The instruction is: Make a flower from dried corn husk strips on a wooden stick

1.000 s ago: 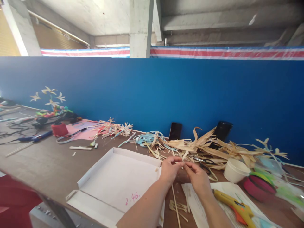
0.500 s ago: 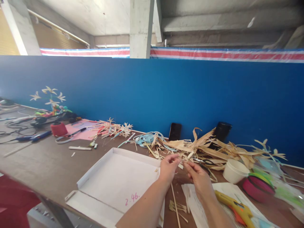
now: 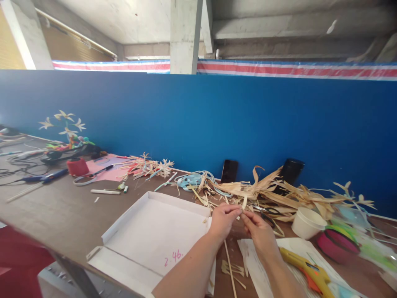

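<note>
My left hand (image 3: pixel 222 220) and my right hand (image 3: pixel 260 232) meet over the brown table (image 3: pixel 62 211), fingertips pinched together on a small tan strip of dried husk (image 3: pixel 244 203) that sticks up between them. A thin stick (image 3: pixel 230 269) lies on the table under my left wrist. Just behind my hands lies a heap of dried husk leaves (image 3: pixel 273 192) with black-handled scissors (image 3: pixel 266 212) in it. A yellow glue gun (image 3: pixel 307 271) rests on white paper (image 3: pixel 251 256) beside my right forearm.
An open white flat box (image 3: pixel 155 236) sits left of my hands. A white cup (image 3: pixel 307 223), a pink round lid (image 3: pixel 338 244), two dark phones (image 3: pixel 228 171) against the blue partition (image 3: pixel 198 120), finished husk flowers (image 3: pixel 149 167), a red spool (image 3: pixel 77 167) and cables lie around.
My hands have stayed together over the same spot. The fingers shifted slightly and the husk strip now stands more upright between them.
</note>
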`<state>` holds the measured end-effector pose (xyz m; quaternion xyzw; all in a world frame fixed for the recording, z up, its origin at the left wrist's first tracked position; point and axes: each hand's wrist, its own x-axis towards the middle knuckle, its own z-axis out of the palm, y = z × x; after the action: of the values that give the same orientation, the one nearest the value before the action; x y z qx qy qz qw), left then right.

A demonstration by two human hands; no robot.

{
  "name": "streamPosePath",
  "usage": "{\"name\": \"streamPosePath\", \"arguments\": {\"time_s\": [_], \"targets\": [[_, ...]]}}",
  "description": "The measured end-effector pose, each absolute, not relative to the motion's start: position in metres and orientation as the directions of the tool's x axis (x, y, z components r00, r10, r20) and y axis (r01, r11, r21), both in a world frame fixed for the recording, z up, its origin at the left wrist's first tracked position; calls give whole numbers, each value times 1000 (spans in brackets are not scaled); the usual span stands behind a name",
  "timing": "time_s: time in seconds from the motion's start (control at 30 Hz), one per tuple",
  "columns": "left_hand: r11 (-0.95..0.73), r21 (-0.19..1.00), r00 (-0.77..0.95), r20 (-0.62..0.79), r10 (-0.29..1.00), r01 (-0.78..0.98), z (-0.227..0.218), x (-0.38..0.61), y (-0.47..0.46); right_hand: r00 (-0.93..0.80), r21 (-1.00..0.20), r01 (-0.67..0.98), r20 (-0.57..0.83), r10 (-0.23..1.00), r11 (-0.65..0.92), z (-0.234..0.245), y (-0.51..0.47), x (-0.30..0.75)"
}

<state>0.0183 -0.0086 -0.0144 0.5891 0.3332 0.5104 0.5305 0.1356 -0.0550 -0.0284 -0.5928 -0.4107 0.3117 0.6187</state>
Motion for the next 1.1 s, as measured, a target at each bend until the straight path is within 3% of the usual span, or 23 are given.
{"name": "streamPosePath", "arguments": {"time_s": [0.63, 1.1], "targets": [[-318, 927, 240, 360, 901, -196, -14, 18, -10, 472, -979, 187, 157, 868, 75, -28, -55, 139], [-132, 962, 264, 195, 945, -238, -20, 22, -6, 464, -974, 214, 171, 869, 77, -28, -57, 135]]}}
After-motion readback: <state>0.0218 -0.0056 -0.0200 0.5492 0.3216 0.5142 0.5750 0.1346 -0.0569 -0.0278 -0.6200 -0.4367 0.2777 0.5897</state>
